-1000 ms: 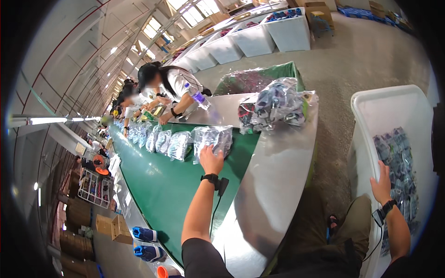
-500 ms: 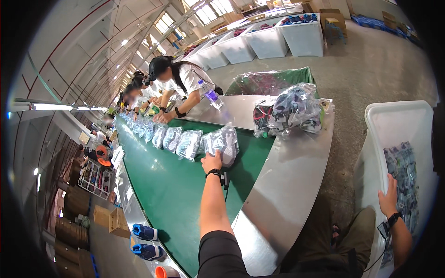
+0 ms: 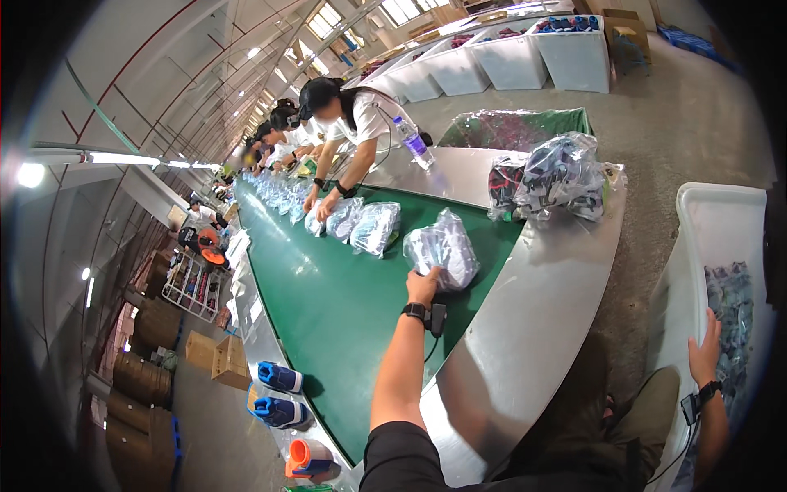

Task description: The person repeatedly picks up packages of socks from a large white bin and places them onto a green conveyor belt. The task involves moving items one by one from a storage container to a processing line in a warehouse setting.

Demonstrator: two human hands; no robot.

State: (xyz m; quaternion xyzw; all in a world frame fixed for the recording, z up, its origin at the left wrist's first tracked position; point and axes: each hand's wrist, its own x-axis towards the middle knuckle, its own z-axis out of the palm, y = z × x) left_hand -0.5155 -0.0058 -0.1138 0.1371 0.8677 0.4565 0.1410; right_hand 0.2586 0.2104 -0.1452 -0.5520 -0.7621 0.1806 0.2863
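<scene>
My left hand grips the near edge of a clear plastic bag with pale contents, apparently shoes, on the green conveyor belt. The fingertips are partly hidden against the bag. A row of similar bags runs away to the far left, apart from the one I hold. At the far right, my right hand lies on the rim of a white bin, fingers stretched and holding nothing. Inside that bin are many small bagged items.
Bagged dark shoes sit on the metal table edge, near a bottle. A co-worker leans over the belt, hands on the row. Blue shoes and an orange-rimmed container stand at the near left edge.
My left hand has drawn the bag away from the row, opening a gap on the belt. The co-worker's hands have come down onto the row. My right hand stays on the bin's rim.
</scene>
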